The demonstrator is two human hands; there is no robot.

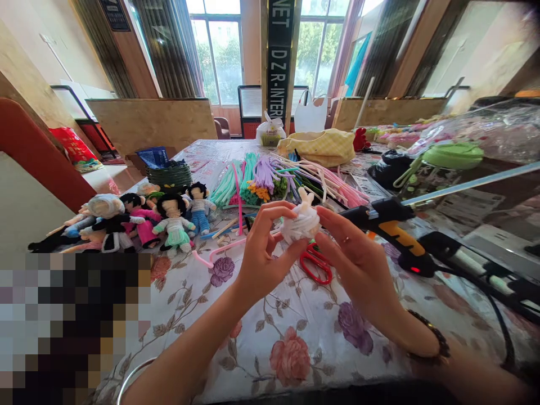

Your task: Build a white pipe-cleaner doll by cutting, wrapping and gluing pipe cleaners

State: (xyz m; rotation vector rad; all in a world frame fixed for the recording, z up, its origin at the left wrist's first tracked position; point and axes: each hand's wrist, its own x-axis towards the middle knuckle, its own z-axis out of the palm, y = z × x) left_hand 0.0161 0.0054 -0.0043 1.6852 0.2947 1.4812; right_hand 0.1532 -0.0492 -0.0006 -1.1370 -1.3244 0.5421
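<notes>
Between both hands, raised over the table, is a white fuzzy ball of wound pipe cleaner (299, 224) with a cream twisted end (305, 197) sticking up from it. My left hand (270, 242) grips its left side, fingers curled behind and thumb in front. From the right, my right hand (358, 253) holds it between thumb and fingers. Red-handled scissors (315, 264) lie on the table just below the ball, their blades hidden. A pink pipe cleaner (240, 208) lies bent to the left of my hands.
Bundles of coloured pipe cleaners (270, 177) lie behind my hands. At left are several small dolls (172, 222) and a green basket (169, 175). A glue gun (399, 233) with a lit red light and cable stands at right. A yellow checked pouch (318, 147) lies farther back.
</notes>
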